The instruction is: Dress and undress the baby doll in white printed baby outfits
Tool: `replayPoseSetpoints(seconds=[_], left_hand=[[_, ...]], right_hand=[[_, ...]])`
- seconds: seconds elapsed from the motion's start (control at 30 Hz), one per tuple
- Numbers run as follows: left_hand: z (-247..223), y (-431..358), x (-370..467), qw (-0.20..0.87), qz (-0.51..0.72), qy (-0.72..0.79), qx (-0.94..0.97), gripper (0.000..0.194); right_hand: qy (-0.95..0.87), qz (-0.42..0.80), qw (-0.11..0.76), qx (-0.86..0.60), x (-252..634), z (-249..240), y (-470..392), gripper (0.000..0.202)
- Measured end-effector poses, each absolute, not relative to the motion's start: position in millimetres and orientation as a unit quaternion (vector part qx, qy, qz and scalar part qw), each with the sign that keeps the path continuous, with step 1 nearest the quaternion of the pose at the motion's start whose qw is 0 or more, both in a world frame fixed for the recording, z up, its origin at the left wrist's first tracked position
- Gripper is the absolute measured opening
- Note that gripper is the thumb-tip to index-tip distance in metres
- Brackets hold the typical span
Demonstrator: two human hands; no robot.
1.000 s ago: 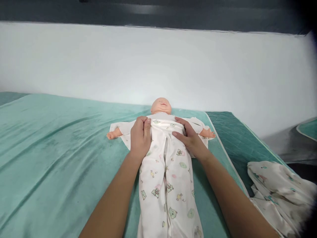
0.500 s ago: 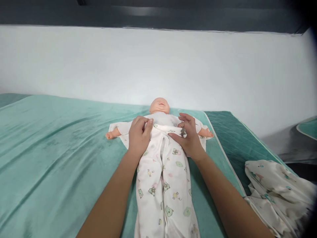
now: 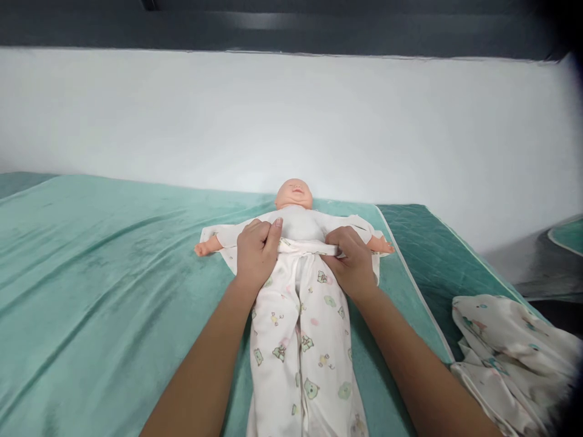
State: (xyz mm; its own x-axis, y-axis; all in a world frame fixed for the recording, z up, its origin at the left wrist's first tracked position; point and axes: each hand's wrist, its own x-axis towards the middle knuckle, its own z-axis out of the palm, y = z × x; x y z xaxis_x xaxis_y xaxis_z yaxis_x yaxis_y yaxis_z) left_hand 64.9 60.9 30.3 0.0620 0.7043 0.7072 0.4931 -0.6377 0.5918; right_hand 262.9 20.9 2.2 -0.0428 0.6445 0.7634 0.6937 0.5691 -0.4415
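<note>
A baby doll (image 3: pixel 294 193) lies on its back with its arms spread, in a white long-sleeved top (image 3: pixel 298 222). White baby trousers (image 3: pixel 314 358) printed with green bears cover its lower body and stretch toward me. My left hand (image 3: pixel 259 250) is closed on the left side of the trousers' waistband, thumb upward. On the other side my right hand (image 3: pixel 350 258) pinches the same waistband between thumb and bent fingers. The band runs straight across the doll's belly between both hands. The doll's feet are not visible.
A green velvety cover (image 3: pixel 113 291) lies under the doll. To the right is a darker green quilted cover (image 3: pixel 410 243), with a crumpled white printed cloth (image 3: pixel 510 352) on it. A white wall (image 3: pixel 291 115) rises behind the doll's head.
My right hand has closed its fingers on the waistband, where they were spread before. The waistband sits slightly lower on the belly. My left hand has kept its hold.
</note>
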Motion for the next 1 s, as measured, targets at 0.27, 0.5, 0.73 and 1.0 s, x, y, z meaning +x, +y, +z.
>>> replayPoseSetpoints(seconds=[0.27,0.5,0.73,1.0], left_hand=[[27,64,64,0.125,0.54,0.445,0.703,0.048],[27,66,63,0.195,0.533,0.469,0.677,0.047],[29,65,64,0.244,0.529,0.48,0.656,0.046],[33,63,64,0.277,0.524,0.491,0.638,0.045]], right_hand=[[-0.7,0.105,0.524,-0.474,263,5,21,0.011],[-0.673,0.177,0.49,-0.525,264,10,20,0.003],[-0.669,0.238,0.432,-0.556,270,11,20,0.026],[-0.68,0.287,0.428,-0.522,271,16,20,0.029]])
